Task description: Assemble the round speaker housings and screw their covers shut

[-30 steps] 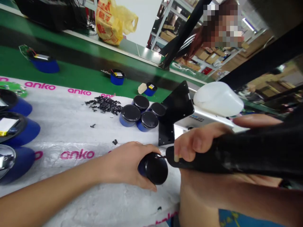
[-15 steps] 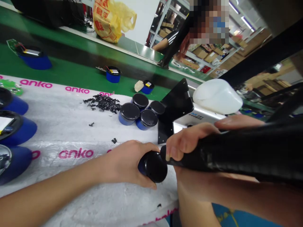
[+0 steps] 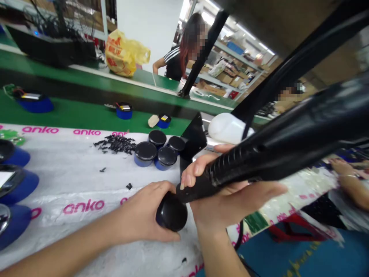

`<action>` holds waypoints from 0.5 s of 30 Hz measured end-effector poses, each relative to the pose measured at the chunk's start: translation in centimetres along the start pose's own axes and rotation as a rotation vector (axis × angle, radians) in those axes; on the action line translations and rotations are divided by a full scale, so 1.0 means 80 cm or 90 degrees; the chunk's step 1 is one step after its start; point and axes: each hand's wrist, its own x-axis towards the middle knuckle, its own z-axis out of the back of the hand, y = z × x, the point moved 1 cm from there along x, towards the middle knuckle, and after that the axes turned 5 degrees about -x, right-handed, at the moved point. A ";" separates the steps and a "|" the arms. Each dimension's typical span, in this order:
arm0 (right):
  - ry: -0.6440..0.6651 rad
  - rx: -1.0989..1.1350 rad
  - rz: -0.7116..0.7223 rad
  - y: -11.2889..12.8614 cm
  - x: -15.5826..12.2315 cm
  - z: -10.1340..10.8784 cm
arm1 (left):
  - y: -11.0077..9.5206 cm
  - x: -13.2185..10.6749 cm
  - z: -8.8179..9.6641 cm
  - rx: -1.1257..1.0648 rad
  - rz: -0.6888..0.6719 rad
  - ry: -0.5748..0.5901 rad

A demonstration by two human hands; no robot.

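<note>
While the left hand (image 3: pixel 142 209) curls thumb and fingers around the sides of a round, glossy black-lidded canister (image 3: pixel 173 214) above a white plastic sheet (image 3: pixel 66 165) with pink lettering, the right hand (image 3: pixel 223 207) wraps its fingers about a long black power screwdriver (image 3: pixel 239 165), nose at the lid's edge. At left stand round blue cups (image 3: pixel 28 185), the middle one holding a white block (image 3: pixel 5 177). Beyond sit four lidded blue canisters (image 3: pixel 145 152), contents hidden. Farther, three blue pots (image 3: pixel 124 114) on a green belt (image 3: pixel 72 111) carry flat packs (image 3: pixel 125 108).
</note>
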 end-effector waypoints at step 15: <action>-0.148 -0.205 0.151 0.014 0.053 0.071 | -0.009 -0.006 0.013 0.022 0.024 -0.051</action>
